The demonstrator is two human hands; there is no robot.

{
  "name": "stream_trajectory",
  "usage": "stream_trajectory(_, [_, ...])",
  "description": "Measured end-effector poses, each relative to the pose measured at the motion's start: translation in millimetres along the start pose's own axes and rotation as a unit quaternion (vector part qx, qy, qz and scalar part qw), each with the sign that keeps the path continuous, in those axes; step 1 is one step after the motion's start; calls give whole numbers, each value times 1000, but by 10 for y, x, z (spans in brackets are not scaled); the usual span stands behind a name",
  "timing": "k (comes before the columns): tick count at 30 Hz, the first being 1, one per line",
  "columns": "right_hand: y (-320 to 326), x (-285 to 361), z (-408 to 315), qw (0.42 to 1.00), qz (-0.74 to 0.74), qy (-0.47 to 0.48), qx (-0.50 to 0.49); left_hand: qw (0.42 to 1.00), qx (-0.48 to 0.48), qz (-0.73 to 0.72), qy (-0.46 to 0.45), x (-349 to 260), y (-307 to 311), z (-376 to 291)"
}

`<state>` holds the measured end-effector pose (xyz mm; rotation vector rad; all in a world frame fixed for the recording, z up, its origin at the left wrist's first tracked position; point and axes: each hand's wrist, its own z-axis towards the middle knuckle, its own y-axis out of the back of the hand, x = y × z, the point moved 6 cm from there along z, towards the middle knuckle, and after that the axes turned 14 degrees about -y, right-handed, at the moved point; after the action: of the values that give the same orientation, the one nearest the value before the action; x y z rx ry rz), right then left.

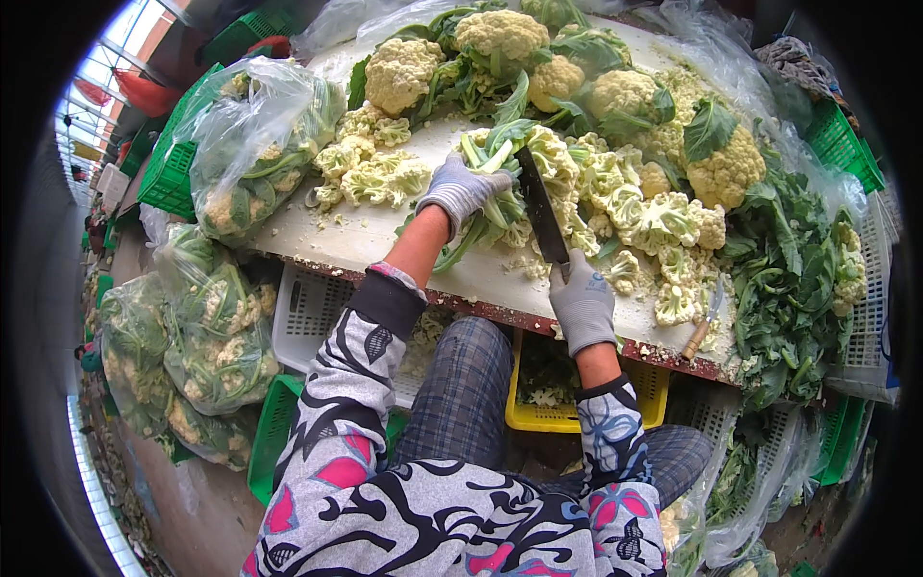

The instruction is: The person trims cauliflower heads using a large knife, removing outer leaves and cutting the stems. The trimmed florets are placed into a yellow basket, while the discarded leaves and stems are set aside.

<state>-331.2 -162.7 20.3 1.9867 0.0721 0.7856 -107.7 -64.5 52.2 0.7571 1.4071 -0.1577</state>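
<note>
My left hand, in a grey knit glove, grips a cauliflower by its leafy stalk end on the white board. My right hand, gloved the same way, is closed around the handle of a long dark-bladed knife. The blade lies against the cauliflower between its stalks and its curds, pointing away from me. Cut cauliflower florets are spread to the right of the knife, and more florets lie left of my left hand.
Whole cauliflower heads are heaped at the board's far side. A small wooden-handled knife rests near the right front edge, beside piled leaves. Bagged cauliflowers stand at left. Below the board are a yellow crate and a white crate.
</note>
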Motion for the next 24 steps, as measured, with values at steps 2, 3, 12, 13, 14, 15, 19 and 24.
stream_trajectory(2, [49,-99,118,1000,19,-6,-12,999,11,26,-35,77,-32,97])
stream_trajectory(3, [99,-143,86,999,35,-6,-29,998,18,41,-48,44,-42,99])
stream_trajectory(12, [556,-510,79,958,244,5,-152,996,59,20,-65,-190,256,139])
stream_trajectory(13, [547,-428,-20,943,295,31,-151,993,52,8,-103,-194,278,140])
stream_trajectory(14, [529,-342,-90,940,304,51,-145,992,67,12,-110,-159,261,123])
stream_trajectory(15, [548,-247,-145,943,282,76,-161,989,82,16,-120,-191,233,97])
stream_trajectory(19, [789,63,-415,910,286,182,-240,983,76,73,-152,-131,168,15])
stream_trajectory(24, [603,351,-563,881,279,253,-286,983,49,86,-157,19,179,-7])
